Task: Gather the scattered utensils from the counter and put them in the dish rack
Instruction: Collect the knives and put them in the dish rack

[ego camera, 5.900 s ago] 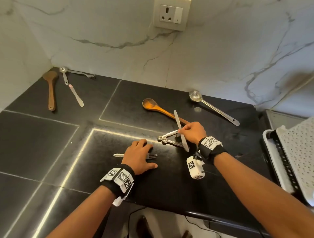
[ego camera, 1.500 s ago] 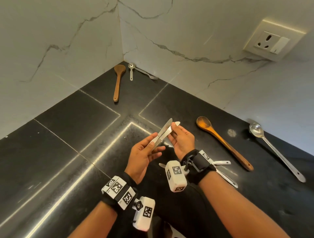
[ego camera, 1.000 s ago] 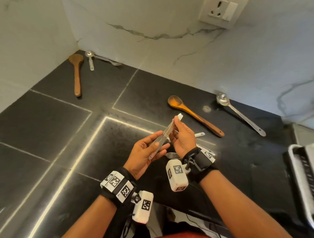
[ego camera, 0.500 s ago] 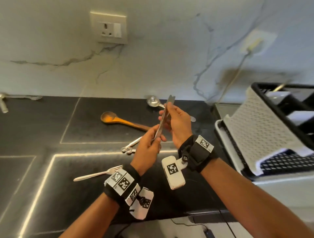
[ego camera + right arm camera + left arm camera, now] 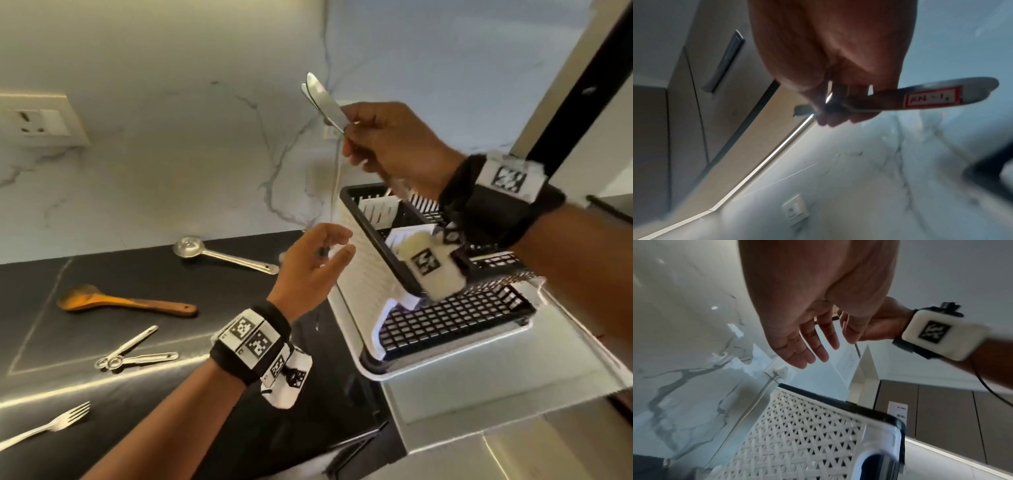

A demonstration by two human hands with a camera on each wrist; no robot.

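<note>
My right hand [image 5: 356, 144] grips two steel knives [image 5: 322, 99] together, raised above the back left corner of the dish rack [image 5: 445, 318], handle ends pointing up and left. In the right wrist view the knife [image 5: 931, 99] carries a red-bordered label. My left hand [image 5: 334, 246] hovers open and holds nothing, just left of the rack's white lattice wall [image 5: 807, 434]. On the black counter [image 5: 239, 428] lie a steel ladle [image 5: 222, 255], a wooden spoon [image 5: 123, 301], a set of measuring spoons [image 5: 133, 354] and a fork [image 5: 51, 425].
The rack stands on a steel drainboard [image 5: 496, 394] at the counter's right end, with white dividers [image 5: 378, 209] inside it. The marble wall [image 5: 171, 171] behind carries a socket [image 5: 37, 123]. A white cord [image 5: 337, 178] hangs down the wall by the rack.
My right hand has lifted the knives up and right, over the rack. My left hand has let go of them and now hangs open. The view has swung right.
</note>
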